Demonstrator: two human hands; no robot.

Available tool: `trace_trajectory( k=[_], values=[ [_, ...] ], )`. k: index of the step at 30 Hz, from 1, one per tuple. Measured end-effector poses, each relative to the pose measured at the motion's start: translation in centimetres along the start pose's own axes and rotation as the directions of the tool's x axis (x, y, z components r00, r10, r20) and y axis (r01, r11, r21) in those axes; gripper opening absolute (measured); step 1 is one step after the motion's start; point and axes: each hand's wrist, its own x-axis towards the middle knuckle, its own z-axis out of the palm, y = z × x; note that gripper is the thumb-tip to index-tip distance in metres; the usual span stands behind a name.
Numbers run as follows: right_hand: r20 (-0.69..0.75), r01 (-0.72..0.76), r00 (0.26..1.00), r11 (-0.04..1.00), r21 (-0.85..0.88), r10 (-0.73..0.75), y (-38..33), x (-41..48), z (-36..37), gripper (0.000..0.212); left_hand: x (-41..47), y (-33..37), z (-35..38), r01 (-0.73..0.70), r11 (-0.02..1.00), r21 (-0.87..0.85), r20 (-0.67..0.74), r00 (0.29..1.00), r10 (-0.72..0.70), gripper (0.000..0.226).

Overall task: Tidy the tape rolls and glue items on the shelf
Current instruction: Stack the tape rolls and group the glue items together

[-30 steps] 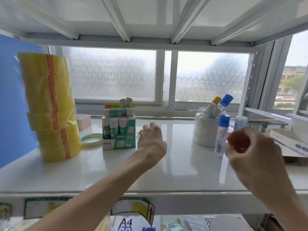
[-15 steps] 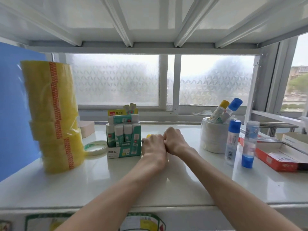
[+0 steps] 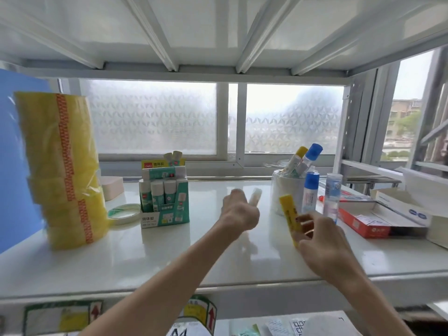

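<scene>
My right hand point(image 3: 320, 235) grips a yellow glue stick point(image 3: 288, 215), tilted, just above the white shelf point(image 3: 169, 258). My left hand point(image 3: 238, 214) is closed around a pale whitish stick point(image 3: 255, 196) that pokes out beyond the knuckles. A green and white display box of glue sticks point(image 3: 164, 200) stands left of my left hand. Beside that box lies a flat tape roll point(image 3: 123, 213). Further left is a tall wrapped stack of yellow tape rolls point(image 3: 63, 168). A white tape roll point(image 3: 287, 192) holds glue bottles upright inside it.
Two blue-capped glue bottles point(image 3: 310, 192) point(image 3: 332, 195) stand right of the white roll. A red box point(image 3: 363, 223) and an open white carton point(image 3: 407, 209) lie at the right end. A small beige box point(image 3: 111, 187) sits behind the yellow stack. A blue panel point(image 3: 14, 154) borders the left.
My two hands met at the shelf's middle half a second ago and have now parted. The right hand moved right with the yellow glue stick; the left keeps a pale stick.
</scene>
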Motion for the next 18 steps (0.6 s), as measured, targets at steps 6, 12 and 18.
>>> trace_trajectory(
  k=[6, 12, 18],
  values=[
    [-0.206, -0.028, 0.978, 0.999, -0.034, 0.020, 2.7, -0.6, -2.4, 0.034, -3.1, 1.6, 4.5, -0.138, 0.960, -0.245, -0.005, 0.990, 0.141, 0.016],
    [-0.280, -0.038, 0.960, 0.999, -0.029, 0.029, 3.9, 0.2, -2.1, 0.041, -3.7, 2.2, 6.6, -0.205, 0.940, -0.273, -0.005, 0.977, 0.212, 0.022],
    [-0.317, -0.058, 0.947, 0.998, -0.019, 0.049, 2.4, -1.3, -2.5, 0.061, -3.8, 1.7, 5.7, -0.159, 0.961, -0.225, 0.050, 0.983, 0.174, 0.044]
  ],
)
